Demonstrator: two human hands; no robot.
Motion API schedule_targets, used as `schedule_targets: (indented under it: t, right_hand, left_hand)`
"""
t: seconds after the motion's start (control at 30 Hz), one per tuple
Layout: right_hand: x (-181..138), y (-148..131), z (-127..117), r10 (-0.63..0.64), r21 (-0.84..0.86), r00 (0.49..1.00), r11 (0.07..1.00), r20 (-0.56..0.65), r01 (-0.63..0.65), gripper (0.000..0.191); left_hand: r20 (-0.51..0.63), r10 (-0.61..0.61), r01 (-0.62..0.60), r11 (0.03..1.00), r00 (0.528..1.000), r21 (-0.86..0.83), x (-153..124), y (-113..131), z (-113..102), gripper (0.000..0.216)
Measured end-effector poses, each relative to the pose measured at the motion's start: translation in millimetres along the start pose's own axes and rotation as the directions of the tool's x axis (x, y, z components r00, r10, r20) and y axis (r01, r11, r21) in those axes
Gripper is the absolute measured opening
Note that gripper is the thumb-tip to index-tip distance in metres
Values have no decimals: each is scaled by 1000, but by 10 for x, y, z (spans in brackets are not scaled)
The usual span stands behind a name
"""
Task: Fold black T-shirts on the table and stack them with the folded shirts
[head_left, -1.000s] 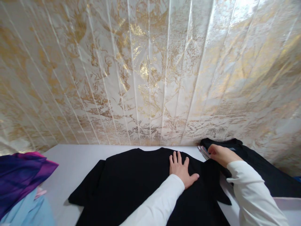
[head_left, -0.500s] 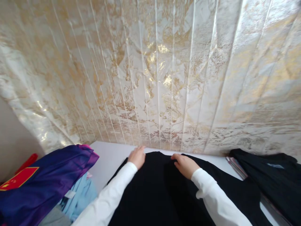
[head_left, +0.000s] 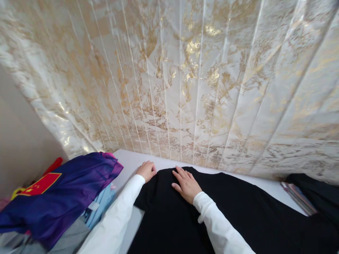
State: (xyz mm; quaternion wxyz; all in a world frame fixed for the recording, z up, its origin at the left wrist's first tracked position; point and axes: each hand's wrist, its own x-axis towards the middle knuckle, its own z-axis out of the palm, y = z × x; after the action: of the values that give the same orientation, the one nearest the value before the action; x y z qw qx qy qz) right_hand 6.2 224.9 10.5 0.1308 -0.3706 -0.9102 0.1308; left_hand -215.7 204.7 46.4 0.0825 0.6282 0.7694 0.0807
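Note:
A black shirt [head_left: 169, 211] lies spread over the white tabletop, with what looks like a short sleeve at its left. My left hand [head_left: 147, 171] is closed at the shirt's upper left edge, fingers curled down onto the cloth. On the upper part of the shirt, my right hand [head_left: 186, 185] rests palm down with its fingers spread. The lower end of the shirt runs out of view at the bottom.
To the left lies a heap of clothes, topped by a purple-blue garment [head_left: 76, 190] with a red patch, a light blue one [head_left: 99, 208] beneath it. Folded dark clothes [head_left: 304, 190] are stacked at the right. A gold-patterned curtain [head_left: 169, 88] hangs behind the white table [head_left: 127, 158].
The view has turned right-to-left across the scene, showing more of the left heap. My right hand has come closer to my left and flattened on the shirt. The left sleeve area now shows.

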Motion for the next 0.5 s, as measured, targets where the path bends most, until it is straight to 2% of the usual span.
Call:
schedule_targets:
  t: [0.13, 0.23, 0.4, 0.5]
  right_hand:
    - [-18, -9, 18, 42, -91, 999, 995, 9, -41, 62]
    - [-12, -20, 51, 83, -120, 997, 989, -6, -83, 66]
    - [10, -11, 109, 131, -151, 991, 980, -20, -133, 70]
    - [10, -3, 115, 132, -154, 991, 979, -21, -133, 71]
  left_hand:
    - [-13, -194, 194, 979, 981, 64, -13, -278, -95, 23]
    - [-29, -287, 288, 952, 958, 106, -46, -422, -121, 26]
    - [-28, -362, 361, 917, 932, 172, -73, -375, -116, 26]
    - [-26, -356, 353, 910, 934, 217, -88, -267, -113, 27]
